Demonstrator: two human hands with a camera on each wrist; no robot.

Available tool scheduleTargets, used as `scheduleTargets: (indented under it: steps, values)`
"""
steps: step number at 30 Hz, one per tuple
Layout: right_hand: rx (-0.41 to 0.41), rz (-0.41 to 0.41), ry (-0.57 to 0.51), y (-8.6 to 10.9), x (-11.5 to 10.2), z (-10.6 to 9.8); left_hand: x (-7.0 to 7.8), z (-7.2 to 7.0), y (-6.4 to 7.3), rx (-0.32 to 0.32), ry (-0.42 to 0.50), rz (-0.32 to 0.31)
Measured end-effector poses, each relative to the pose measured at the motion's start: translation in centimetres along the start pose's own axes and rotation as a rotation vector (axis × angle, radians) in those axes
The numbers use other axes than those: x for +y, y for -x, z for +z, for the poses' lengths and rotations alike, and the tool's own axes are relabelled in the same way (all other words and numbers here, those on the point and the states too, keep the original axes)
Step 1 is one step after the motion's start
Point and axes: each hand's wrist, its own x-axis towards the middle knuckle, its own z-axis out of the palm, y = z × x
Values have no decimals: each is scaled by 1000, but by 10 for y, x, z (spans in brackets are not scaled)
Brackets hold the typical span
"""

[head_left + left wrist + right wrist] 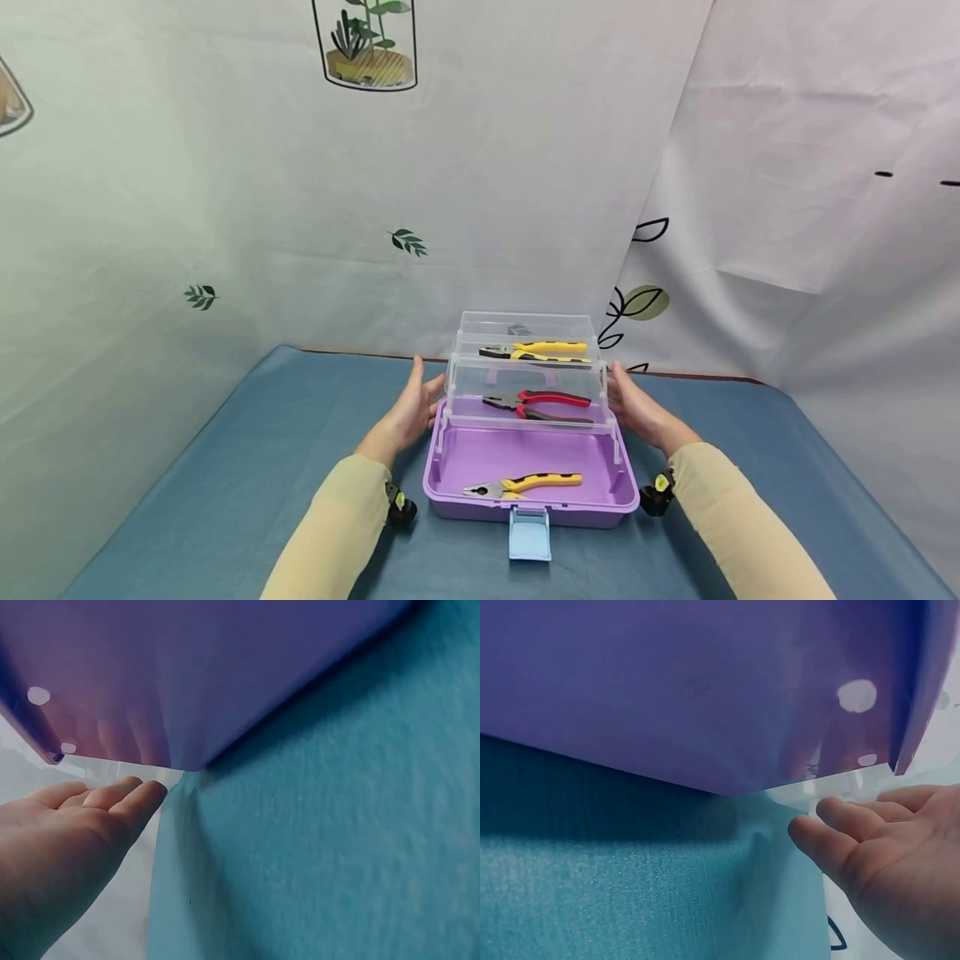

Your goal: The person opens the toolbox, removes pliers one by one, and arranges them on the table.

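A purple toolbox [468, 507] stands with its front facing me, its clear tiered trays [468, 379] raised toward the back. Yellow-handled pliers [543, 481] lie in the purple base, red-handled pliers [555, 399] in the middle tier, and yellow-and-black pliers [551, 347] in the top one. My left hand [408, 408] is at the box's left rear side, fingers extended. At the opposite side is my right hand [643, 410], likewise with extended fingers. Both wrist views show the fingertips near the box's rear corners; contact cannot be told. Neither hand grips anything.
A light-blue latch [529, 535] hangs down at the box's front. Blue cloth [300, 433] covers the table. Behind it hangs a pale printed curtain [510, 167]. Each wrist carries a small black camera, the left one [402, 508] and right one [657, 493] beside the box.
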Motion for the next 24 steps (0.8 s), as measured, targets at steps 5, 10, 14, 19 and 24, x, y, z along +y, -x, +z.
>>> scheduleTargets:
  steps: [5,10,14,19,24]
  values:
    - [-13,4,-6,0,-3,2,0,-1,-1,12,19,1]
    - [-27,13,-7,0,-8,2,2,-2,-3,4,30,7]
    - [-28,20,8,-1,-10,2,3,-2,-4,1,42,1]
    - [-23,33,26,-1,-11,3,4,0,-6,0,49,-2]
    - [-21,49,33,-1,-11,3,3,2,-7,-8,47,2]
